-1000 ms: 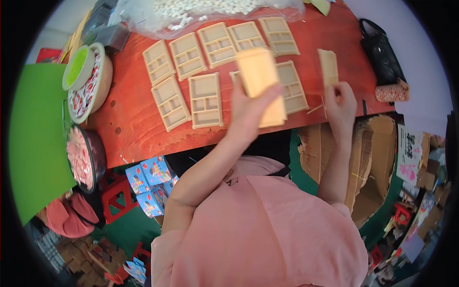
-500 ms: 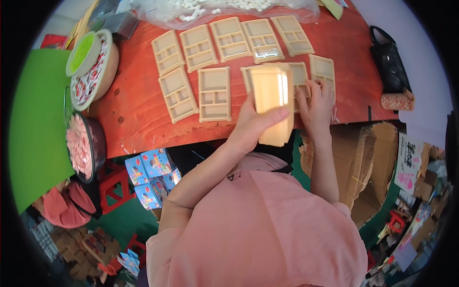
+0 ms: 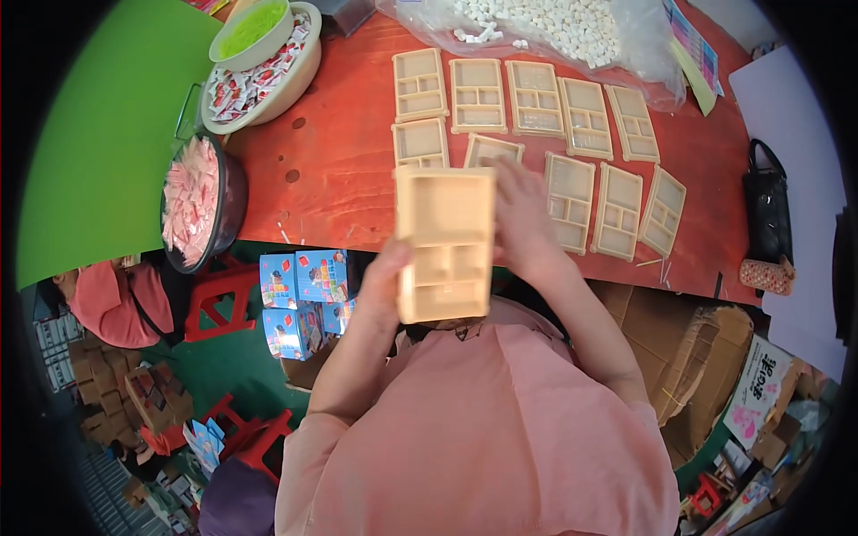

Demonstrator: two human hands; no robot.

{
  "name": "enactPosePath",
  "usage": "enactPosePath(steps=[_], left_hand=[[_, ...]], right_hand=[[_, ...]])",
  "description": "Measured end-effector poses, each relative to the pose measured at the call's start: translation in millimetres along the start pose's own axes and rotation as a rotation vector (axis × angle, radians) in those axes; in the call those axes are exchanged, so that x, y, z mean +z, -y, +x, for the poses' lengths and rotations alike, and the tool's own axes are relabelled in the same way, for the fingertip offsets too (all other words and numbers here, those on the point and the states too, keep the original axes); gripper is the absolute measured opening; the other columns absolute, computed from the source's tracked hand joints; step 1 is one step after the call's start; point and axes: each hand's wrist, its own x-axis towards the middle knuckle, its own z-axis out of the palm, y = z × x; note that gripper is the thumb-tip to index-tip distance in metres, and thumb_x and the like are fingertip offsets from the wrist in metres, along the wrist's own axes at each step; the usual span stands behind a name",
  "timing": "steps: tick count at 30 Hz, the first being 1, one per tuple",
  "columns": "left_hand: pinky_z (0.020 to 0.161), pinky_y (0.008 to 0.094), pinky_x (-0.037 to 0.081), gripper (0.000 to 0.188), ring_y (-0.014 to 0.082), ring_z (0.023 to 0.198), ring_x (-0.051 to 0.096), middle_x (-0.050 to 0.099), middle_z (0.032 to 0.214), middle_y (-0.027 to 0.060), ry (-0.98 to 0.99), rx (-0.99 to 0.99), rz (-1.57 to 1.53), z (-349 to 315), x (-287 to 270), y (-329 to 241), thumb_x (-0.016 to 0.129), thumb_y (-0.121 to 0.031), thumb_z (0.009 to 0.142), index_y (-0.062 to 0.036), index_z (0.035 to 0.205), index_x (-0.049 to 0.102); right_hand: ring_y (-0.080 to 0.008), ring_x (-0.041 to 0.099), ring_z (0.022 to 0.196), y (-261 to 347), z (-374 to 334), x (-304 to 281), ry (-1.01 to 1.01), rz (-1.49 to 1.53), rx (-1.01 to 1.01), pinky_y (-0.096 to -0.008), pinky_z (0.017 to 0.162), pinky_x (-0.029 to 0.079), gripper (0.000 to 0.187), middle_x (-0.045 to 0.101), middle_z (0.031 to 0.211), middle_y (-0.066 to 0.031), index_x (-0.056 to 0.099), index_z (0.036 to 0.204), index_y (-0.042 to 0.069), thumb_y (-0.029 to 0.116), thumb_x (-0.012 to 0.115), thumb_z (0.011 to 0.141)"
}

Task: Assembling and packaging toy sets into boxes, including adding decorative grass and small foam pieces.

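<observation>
My left hand [image 3: 386, 277] is closed around the left side of a beige compartment tray [image 3: 447, 207], which faces up toward me near the table's front edge; any trays stacked beneath it are hidden. Just right of it, my right hand [image 3: 527, 223] is smeared by motion, its fingers close to the held tray and to a slightly turned tray [image 3: 494, 150] lying behind. Whether those fingers grip anything cannot be made out. More trays of the same kind lie in two rows, such as one at the back [image 3: 476, 94] and one at the front right [image 3: 617, 210].
On the red table [image 3: 349, 143] a clear bag of white pieces [image 3: 572, 31] lies at the back. At left are a cream basin [image 3: 308, 71] of small packets, a green-filled bowl [image 3: 255, 31] and a dark basin [image 3: 234, 192] of pink packets. A black pouch [image 3: 767, 210] lies far right.
The view has shifted, so the table sits differently in the picture. My left hand has turned the held tray to face me. My right hand has left the right-hand trays and moved left.
</observation>
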Motion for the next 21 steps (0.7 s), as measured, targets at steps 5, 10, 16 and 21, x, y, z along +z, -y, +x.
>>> enactPosePath(steps=[5,10,16,21], left_hand=[[0.103,0.0624,0.051,0.087,0.0522,0.133,0.051,0.047,0.151,0.0266,-0.096,0.241,-0.067,-42.4,-9.2,-36.0,0.059,-0.054,0.095,0.0016,0.156,0.032],[0.099,0.0446,0.056,0.055,0.0316,0.116,0.068,0.065,0.133,0.0188,-0.509,0.376,0.126,-64.0,-64.0,-51.2,0.051,-0.036,0.104,0.0016,0.144,0.049],[0.097,0.0345,0.053,0.043,0.0203,0.114,0.066,0.066,0.124,0.0124,-0.558,0.386,0.391,-32.4,-81.9,-96.3,0.061,-0.018,0.098,0.0025,0.136,0.054],[0.094,0.0334,0.054,0.053,0.0222,0.11,0.068,0.068,0.123,0.0142,-0.565,0.34,0.574,5.6,-90.0,-150.5,0.065,-0.019,0.093,0.0061,0.139,0.054]], right_hand=[[-0.0358,0.047,0.132,27.8,23.0,38.5,0.007,0.013,-0.033,-0.047,0.104,0.039,0.046,0.051,0.143,-0.0173,0.06,0.128,0.007,0.026,0.073,0.088],[-0.0324,0.053,0.121,49.5,18.6,35.7,0.015,-0.028,-0.008,-0.045,0.094,0.041,0.033,0.053,0.135,-0.0171,0.066,0.112,0.004,0.025,0.074,0.087],[-0.0328,0.055,0.108,49.3,25.0,35.5,-0.015,-0.109,-0.01,-0.0452,0.089,0.042,0.023,0.057,0.114,-0.0142,0.067,0.099,0.005,0.023,0.075,0.086],[-0.0312,0.054,0.1,52.7,38.8,36.9,0.007,-0.104,-0.028,-0.0445,0.084,0.042,0.018,0.055,0.101,-0.0119,0.069,0.09,0.005,0.02,0.076,0.086]])
